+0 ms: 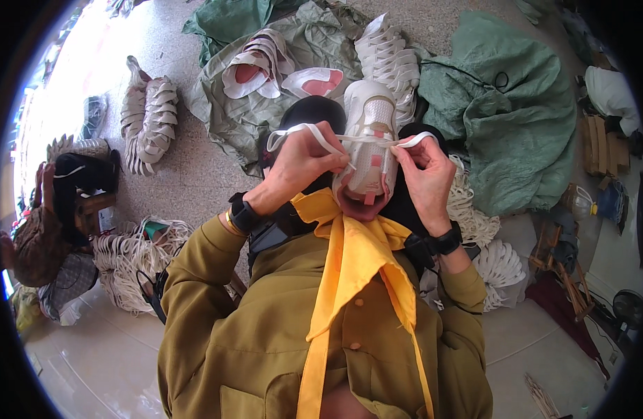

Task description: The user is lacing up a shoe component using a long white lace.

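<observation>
The left hand point(298, 162) is closed, pinching one end of a flat white shoelace point(314, 133) between thumb and fingers, the lace looping up and out to the left. The right hand point(425, 167) is closed too, gripping the other lace end just right of the shoe. Between both hands stands a white sneaker upper point(370, 140) with pink patches, toe pointing away, resting on the person's dark-clad lap; the lace runs taut across its eyelets. Each wrist wears a black watch band, and a yellow scarf point(349, 265) hangs over the olive jacket below. Beyond the shoe, on the floor, more white uppers point(388, 56) lie on green sacks point(517, 112), and another stack point(148, 115) sits to the left
</observation>
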The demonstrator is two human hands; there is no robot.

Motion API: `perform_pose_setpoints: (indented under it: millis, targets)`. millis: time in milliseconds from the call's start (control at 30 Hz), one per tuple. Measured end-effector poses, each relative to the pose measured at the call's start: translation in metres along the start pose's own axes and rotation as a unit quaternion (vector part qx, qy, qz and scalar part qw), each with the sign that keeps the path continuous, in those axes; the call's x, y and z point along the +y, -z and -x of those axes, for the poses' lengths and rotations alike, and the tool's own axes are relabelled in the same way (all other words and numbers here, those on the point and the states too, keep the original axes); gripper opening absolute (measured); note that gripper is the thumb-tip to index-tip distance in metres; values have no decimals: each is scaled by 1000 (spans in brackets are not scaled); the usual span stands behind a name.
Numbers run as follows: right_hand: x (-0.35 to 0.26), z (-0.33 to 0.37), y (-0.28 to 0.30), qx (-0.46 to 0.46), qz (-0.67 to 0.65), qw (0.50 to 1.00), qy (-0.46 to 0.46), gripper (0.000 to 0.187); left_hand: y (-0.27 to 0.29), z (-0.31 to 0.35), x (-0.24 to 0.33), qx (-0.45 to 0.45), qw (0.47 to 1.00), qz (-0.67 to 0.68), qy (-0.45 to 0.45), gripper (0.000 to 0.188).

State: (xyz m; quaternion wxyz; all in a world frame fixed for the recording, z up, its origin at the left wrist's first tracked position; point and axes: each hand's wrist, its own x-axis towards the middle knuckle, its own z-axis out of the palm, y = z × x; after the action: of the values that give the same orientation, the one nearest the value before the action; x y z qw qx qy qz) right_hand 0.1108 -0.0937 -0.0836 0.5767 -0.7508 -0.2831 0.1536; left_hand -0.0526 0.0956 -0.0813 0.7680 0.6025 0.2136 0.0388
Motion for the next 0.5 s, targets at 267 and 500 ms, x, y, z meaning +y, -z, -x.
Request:
perform_pose_setpoints:
  millis: [267,500]
  targets:
    - [-12,3,4,-41,115,989,86,14,-5,-17,-4,100,993,-44,-42,10]
    - [-14,5,3,-44,117,984,126,14,-14,-20,0,126,985,-84,-83,8]
